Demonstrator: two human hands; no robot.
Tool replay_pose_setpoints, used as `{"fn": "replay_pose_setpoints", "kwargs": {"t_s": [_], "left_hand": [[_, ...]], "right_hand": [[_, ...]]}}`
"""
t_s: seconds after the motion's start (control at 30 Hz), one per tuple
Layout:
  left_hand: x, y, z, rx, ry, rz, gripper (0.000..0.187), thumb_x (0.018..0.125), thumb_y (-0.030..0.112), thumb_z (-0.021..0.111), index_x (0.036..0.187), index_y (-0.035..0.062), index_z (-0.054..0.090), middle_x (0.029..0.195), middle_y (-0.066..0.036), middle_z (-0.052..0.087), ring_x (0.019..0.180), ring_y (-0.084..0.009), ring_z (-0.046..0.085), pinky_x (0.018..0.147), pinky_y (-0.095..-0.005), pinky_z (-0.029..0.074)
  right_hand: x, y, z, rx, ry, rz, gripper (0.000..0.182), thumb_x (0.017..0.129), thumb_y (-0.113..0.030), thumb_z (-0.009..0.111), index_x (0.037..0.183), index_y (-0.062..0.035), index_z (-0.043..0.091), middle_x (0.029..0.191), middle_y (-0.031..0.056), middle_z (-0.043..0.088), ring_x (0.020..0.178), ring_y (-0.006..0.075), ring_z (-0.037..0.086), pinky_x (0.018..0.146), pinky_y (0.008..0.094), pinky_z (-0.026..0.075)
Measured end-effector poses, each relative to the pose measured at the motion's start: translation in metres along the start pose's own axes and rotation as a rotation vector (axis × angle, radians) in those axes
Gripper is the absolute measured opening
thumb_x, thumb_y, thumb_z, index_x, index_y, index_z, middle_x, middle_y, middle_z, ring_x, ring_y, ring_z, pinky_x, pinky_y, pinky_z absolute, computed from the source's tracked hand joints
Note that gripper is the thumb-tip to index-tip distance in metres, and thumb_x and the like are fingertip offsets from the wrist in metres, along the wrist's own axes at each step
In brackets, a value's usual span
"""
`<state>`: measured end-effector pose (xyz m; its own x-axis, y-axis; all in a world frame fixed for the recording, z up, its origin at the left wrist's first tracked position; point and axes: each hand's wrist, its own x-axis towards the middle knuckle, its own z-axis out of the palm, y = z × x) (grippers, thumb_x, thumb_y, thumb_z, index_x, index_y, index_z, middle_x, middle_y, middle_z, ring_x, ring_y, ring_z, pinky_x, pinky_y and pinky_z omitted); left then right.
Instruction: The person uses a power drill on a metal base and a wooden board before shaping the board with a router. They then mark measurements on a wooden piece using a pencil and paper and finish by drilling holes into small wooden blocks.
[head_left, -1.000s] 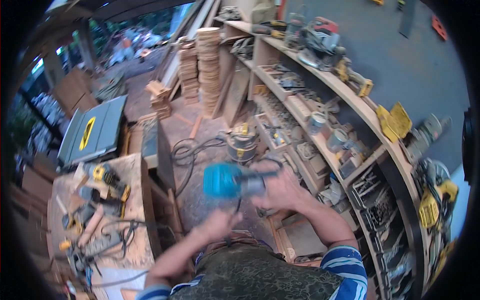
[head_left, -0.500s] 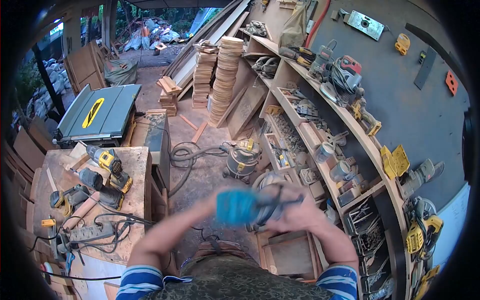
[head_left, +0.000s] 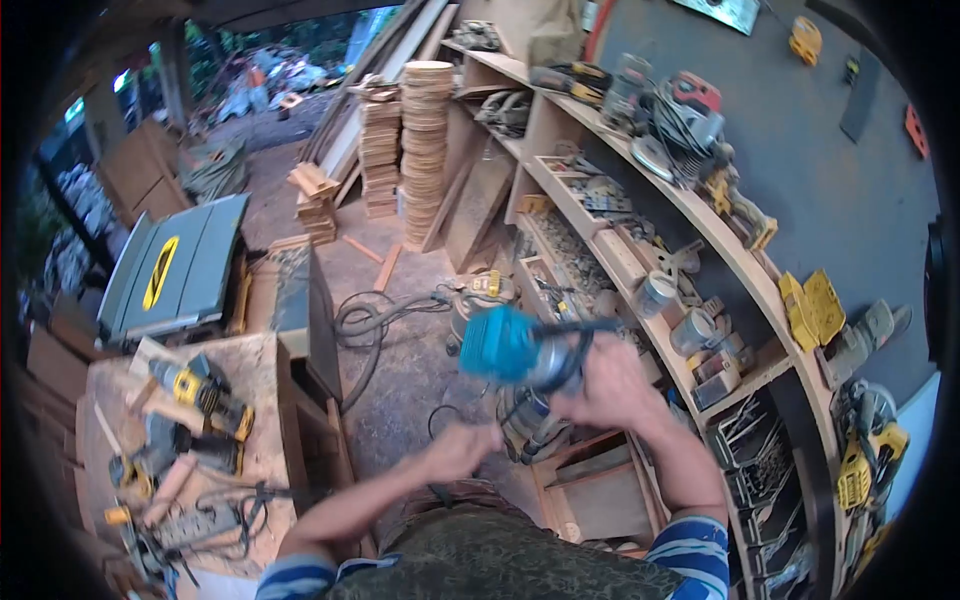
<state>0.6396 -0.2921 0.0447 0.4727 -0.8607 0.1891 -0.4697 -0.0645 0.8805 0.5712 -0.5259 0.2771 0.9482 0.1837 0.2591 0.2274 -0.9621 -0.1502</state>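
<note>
Blue power tool [head_left: 500, 345] is held up mid-frame, over the floor [head_left: 400, 395], tipped so its blue end points left. Right hand [head_left: 618, 385] looks clamped on its grey end; left hand [head_left: 462, 452] is curled just below and left of the blue part, hands apart. Motion blur, so can't tell whether the left fingers pinch anything. A dark cord [head_left: 585, 326] seems to run off the tool's top toward the right. For steady handling, best to wrap the right hand fully round the grey end, bring the left up under the blue body to share the weight, and have fingertips clear of any working end, which isn't readable here. Cord should hang loose, away from the shelf [head_left: 765, 300] at right and the wooden box [head_left: 600, 500] at lower centre; either could snag it. Tabletop [head_left: 262, 385] at lower left carries a yellow drill [head_left: 195, 388] and a power strip [head_left: 198, 524], both well apart from the hands. Vacuum hose [head_left: 375, 320] lies on the floor beyond, so footing there wants care.
</note>
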Motion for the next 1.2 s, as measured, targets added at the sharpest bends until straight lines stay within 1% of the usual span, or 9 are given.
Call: {"fn": "replay_pose_setpoints", "kwargs": {"t_s": [0.1,0.33,0.47,0.57,0.73,0.8,0.97,1.13,1.2], "left_hand": [[0.023,0.168,-0.091,0.497,0.032,-0.068,0.035,0.099,0.034,0.064,0.119,0.0054,0.069,0.098,-0.024,0.073,0.092,-0.0441,0.072,0.082,-0.0473,0.058],[0.145,0.152,-0.187,0.185,0.064,0.113,0.035,0.090,0.040,0.079,0.087,0.0061,0.070,0.069,-0.009,0.066,0.056,-0.0218,0.062,0.057,-0.0352,0.049],[0.166,0.194,-0.159,0.620,-0.021,0.363,0.028,0.086,0.031,0.076,0.094,0.0051,0.069,0.073,-0.016,0.069,0.070,-0.0380,0.069,0.063,-0.0461,0.053],[0.221,0.118,-0.211,0.685,0.357,0.097,0.031,0.079,0.035,0.075,0.085,0.0054,0.069,0.073,-0.018,0.069,0.072,-0.0383,0.069,0.065,-0.0496,0.053],[0.166,-0.146,-0.102,0.454,0.681,-0.196,0.038,0.096,0.033,0.059,0.082,0.0001,0.071,0.082,-0.027,0.069,0.079,-0.0451,0.069,0.077,-0.0538,0.054],[0.107,-0.053,-0.055,0.223,0.460,-0.411,0.039,0.100,0.036,0.058,0.100,-0.0015,0.068,0.083,-0.029,0.068,0.084,-0.0495,0.067,0.081,-0.0557,0.054],[0.079,0.099,-0.115,0.671,0.629,-0.173,0.039,0.096,0.038,0.066,0.088,0.0002,0.070,0.078,-0.021,0.069,0.082,-0.0466,0.068,0.077,-0.0538,0.055],[0.120,-0.003,-0.216,0.388,0.901,-0.053,0.036,0.097,0.032,0.062,0.078,0.0013,0.066,0.070,-0.018,0.064,0.068,-0.0382,0.064,0.064,-0.0481,0.050],[0.112,-0.066,-0.198,0.094,1.052,0.018,0.037,0.098,0.031,0.060,0.075,0.0019,0.065,0.067,-0.018,0.062,0.064,-0.0362,0.061,0.061,-0.0468,0.047]], "right_hand": [[0.041,0.054,0.027,-0.351,-0.198,0.041,0.059,0.070,-0.036,0.082,0.115,-0.0008,0.066,0.101,0.0235,0.068,0.094,0.0405,0.069,0.078,0.0479,0.057],[0.083,0.079,0.058,-0.043,-0.433,-0.272,0.053,0.068,-0.039,0.083,0.105,-0.0018,0.072,0.105,0.0219,0.069,0.102,0.0424,0.069,0.084,0.0496,0.056],[0.110,0.113,0.120,0.143,-0.661,-0.203,0.062,0.069,-0.040,0.082,0.117,-0.0044,0.069,0.105,0.0210,0.068,0.103,0.0435,0.068,0.084,0.0480,0.056],[0.126,0.094,0.119,-0.352,-0.649,-0.735,0.072,0.068,-0.045,0.083,0.124,-0.0043,0.066,0.109,0.0215,0.069,0.106,0.0438,0.067,0.082,0.0495,0.055],[0.139,0.123,0.089,0.803,-0.282,-0.399,0.054,0.067,-0.017,0.085,0.115,-0.0005,0.065,0.105,0.0086,0.069,0.103,0.0215,0.067,0.094,0.0430,0.053],[0.168,0.119,0.087,1.034,-0.361,-0.173,0.065,0.059,-0.015,0.087,0.118,-0.0015,0.065,0.102,0.0085,0.068,0.091,0.0257,0.067,0.086,0.0392,0.054],[0.233,0.135,0.144,-0.134,-0.159,-0.554,0.053,0.058,-0.024,0.085,0.102,-0.0011,0.068,0.088,0.0197,0.070,0.083,0.0412,0.069,0.075,0.0479,0.056],[0.238,0.122,0.192,0.281,-0.268,-1.300,0.063,0.058,-0.026,0.087,0.111,0.0008,0.069,0.099,0.0195,0.073,0.089,0.0383,0.071,0.081,0.0459,0.057],[0.236,0.087,0.143,0.707,-1.017,-0.745,0.082,0.075,-0.030,0.087,0.143,-0.0017,0.051,0.125,0.0190,0.069,0.116,0.0342,0.065,0.110,0.0531,0.045]]}}
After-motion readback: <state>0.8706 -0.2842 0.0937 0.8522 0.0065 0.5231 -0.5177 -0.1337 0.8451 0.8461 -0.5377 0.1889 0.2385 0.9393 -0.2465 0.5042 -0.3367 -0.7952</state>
